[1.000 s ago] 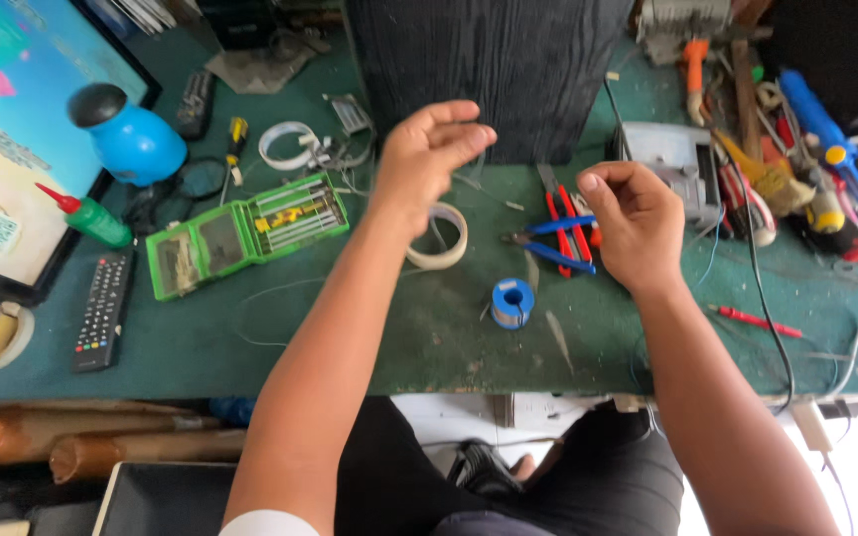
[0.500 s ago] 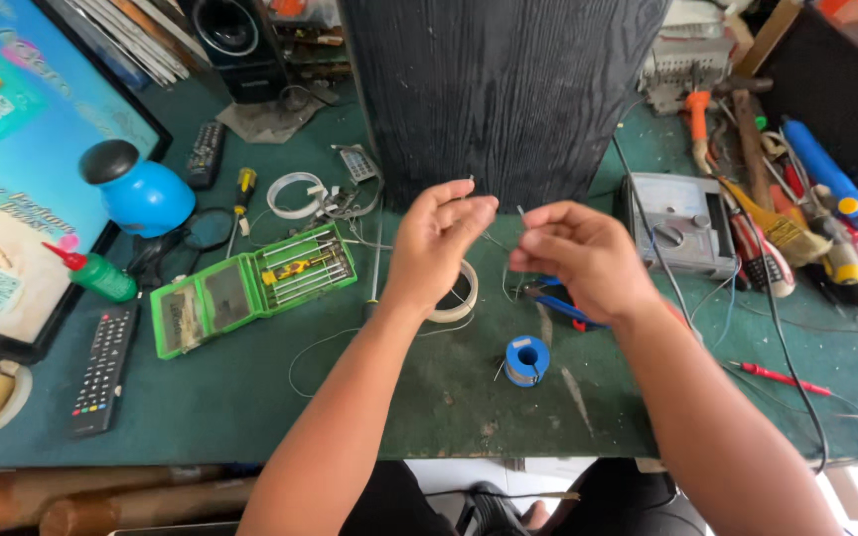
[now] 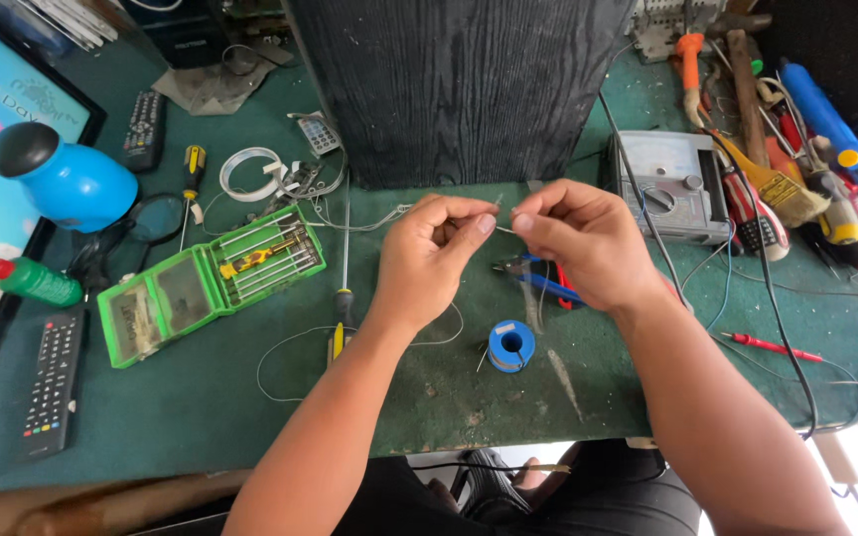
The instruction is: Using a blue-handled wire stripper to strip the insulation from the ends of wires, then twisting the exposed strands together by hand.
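My left hand (image 3: 434,256) and my right hand (image 3: 580,238) meet over the green bench top, in front of a tall black wood-grain box (image 3: 459,84). Both pinch a thin grey wire (image 3: 501,228) between thumb and forefinger, fingertips a few centimetres apart. The wire trails in a loose loop (image 3: 285,352) across the mat under my left forearm. A blue solder spool (image 3: 511,344) lies just below my hands. Blue-and-red handled pliers (image 3: 543,281) lie partly hidden under my right hand.
An open green case of small screwdrivers (image 3: 213,283) lies to the left, beside a yellow-handled screwdriver (image 3: 341,308). Further left are a blue round-bodied object (image 3: 67,179), a green glue bottle (image 3: 37,281) and a remote (image 3: 52,382). A grey multimeter (image 3: 669,187), a red probe (image 3: 772,345) and several tools crowd the right.
My hands have come together in front of the black box and now pinch the thin wire between them. A second ago they were apart, the left raised and open.
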